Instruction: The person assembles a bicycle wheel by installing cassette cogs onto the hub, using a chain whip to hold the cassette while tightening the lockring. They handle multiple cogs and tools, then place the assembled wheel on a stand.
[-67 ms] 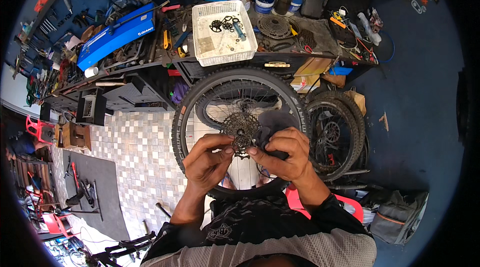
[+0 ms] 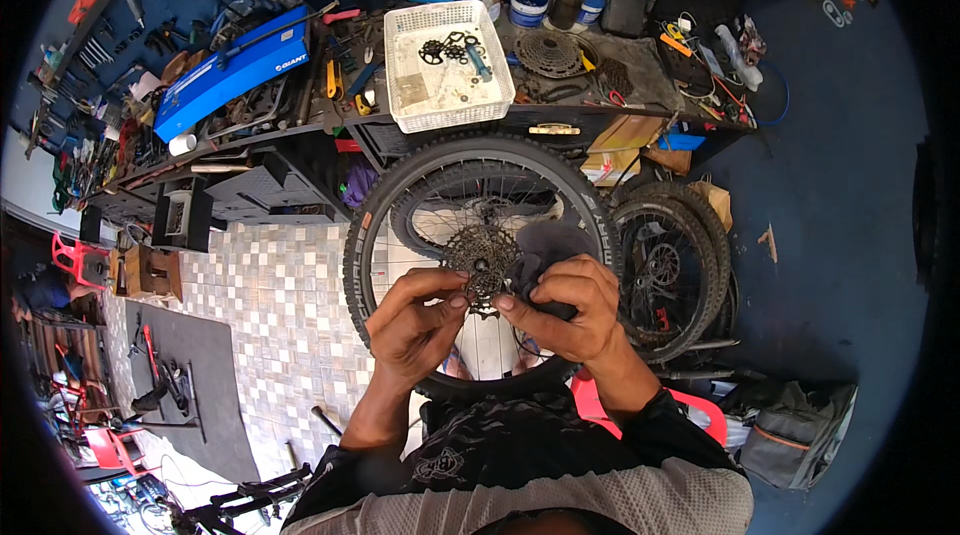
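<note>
Between my two hands is a small toothed bicycle sprocket (image 2: pixel 485 287), held up over the wheel. My left hand (image 2: pixel 412 323) is closed, pinching the sprocket's left edge between thumb and fingertips. My right hand (image 2: pixel 578 313) is closed around a dark grey rag (image 2: pixel 552 243), and its thumb rests at the sprocket's right side. Just beyond, the larger cassette (image 2: pixel 470 245) sits at the hub of a wheel with a black tyre (image 2: pixel 366 225). The sprocket overlaps the cassette's near part, so that part is hidden.
A workbench ahead bears a white plastic basket (image 2: pixel 400 100) with chainring-like parts, a large cassette (image 2: pixel 548 53), bottles and tools. More wheels (image 2: pixel 715 280) lean at the right. A red chair (image 2: pixel 705 417) is beside me, with a grey bag (image 2: pixel 800 435) farther right.
</note>
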`<state>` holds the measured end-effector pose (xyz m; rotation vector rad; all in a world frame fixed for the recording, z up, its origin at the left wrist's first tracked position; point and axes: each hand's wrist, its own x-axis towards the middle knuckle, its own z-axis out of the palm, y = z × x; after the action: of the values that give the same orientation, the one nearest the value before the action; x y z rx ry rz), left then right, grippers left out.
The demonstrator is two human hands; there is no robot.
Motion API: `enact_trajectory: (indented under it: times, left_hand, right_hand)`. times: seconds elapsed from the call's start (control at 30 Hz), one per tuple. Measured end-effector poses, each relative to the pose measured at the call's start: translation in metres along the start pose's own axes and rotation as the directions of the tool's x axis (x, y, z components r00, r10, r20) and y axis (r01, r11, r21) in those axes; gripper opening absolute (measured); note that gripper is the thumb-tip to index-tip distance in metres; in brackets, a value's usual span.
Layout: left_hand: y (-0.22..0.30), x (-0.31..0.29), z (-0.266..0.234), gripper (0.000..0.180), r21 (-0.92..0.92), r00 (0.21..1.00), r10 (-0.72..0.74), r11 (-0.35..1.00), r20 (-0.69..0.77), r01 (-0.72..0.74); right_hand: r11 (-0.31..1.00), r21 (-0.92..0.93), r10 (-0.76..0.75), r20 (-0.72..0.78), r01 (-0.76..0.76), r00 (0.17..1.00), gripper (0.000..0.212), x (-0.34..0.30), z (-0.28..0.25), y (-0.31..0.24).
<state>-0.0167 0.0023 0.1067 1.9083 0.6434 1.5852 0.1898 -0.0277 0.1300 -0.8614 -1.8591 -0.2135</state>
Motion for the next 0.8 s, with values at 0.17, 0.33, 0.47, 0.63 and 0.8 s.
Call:
enact_trajectory:
  times: [0.17, 0.33, 0.47, 0.63, 0.8]
  left_hand:
    - [-0.001, 0.0, 0.001, 0.018, 0.015, 1.0, -0.018, 1.0, -0.002, 0.018]
    - [-0.007, 0.005, -0.001, 0.018, 0.039, 1.0, 0.009, 0.999, 0.003, -0.009]
    - [-0.005, 0.004, -0.003, 0.013, -0.062, 0.991, -0.134, 0.989, 0.017, 0.135]
    - [-0.02, -0.002, 0.007, 0.018, -0.419, 0.876, -0.467, 0.777, 0.117, 0.47]
    - [-0.045, -0.006, 0.016, 0.014, -0.502, 0.808, -0.558, 0.652, 0.189, 0.568]
  right_hand:
    - [1.0, 0.0, 0.006, 0.004, -0.006, 1.0, 0.027, -0.001, 0.001, 0.002]
    - [1.0, 0.007, 0.012, 0.005, -0.012, 1.0, 0.027, 0.0, 0.005, 0.007]
    - [0.987, 0.11, 0.119, -0.007, -0.118, 0.993, 0.027, -0.005, 0.009, 0.009]
    - [0.754, 0.516, 0.441, 0.061, -0.406, 0.896, 0.029, -0.023, 0.021, 0.015]
    - [0.532, 0.483, 0.632, 0.319, -0.695, 0.706, 0.027, -0.044, 0.041, 0.022]
